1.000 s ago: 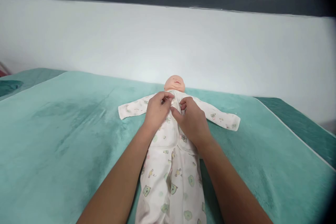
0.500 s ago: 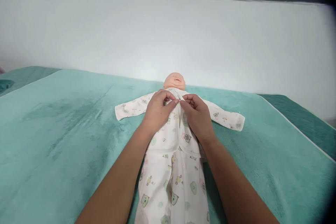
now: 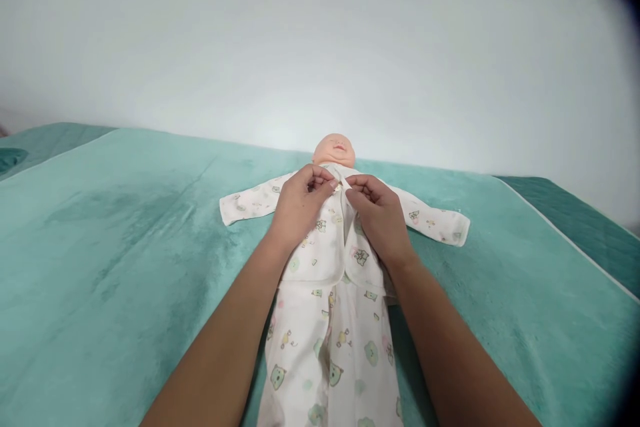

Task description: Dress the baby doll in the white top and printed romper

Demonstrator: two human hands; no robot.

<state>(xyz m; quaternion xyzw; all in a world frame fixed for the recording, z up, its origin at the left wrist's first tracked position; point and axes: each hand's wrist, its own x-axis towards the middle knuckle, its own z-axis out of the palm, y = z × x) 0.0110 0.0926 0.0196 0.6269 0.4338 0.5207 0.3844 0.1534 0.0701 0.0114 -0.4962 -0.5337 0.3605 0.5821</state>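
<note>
Trousers (image 3: 300, 360) printed with little animals are lying nearest me, between my forearms, and the matching jacket (image 3: 320, 253) is overlapping their waist, its front sitting under and between my hands. Just past my fingertips, the doll's head (image 3: 334, 149) is resting face up on the green cover (image 3: 125, 267). The trouser legs are running out of view at the bottom, my hands are covering parts of the chest, and a small round fastener (image 3: 339, 187) at the front opening is hard to make out. Both forearms are slanting inward and away, knuckles up. My left hand (image 3: 299, 205) is pinching the jacket front between thumb and curled fingers; my right hand (image 3: 379, 215) is pinching the facing edge. Both sleeves are stretching outward, and a white wall (image 3: 320, 67) is standing behind everything.
</note>
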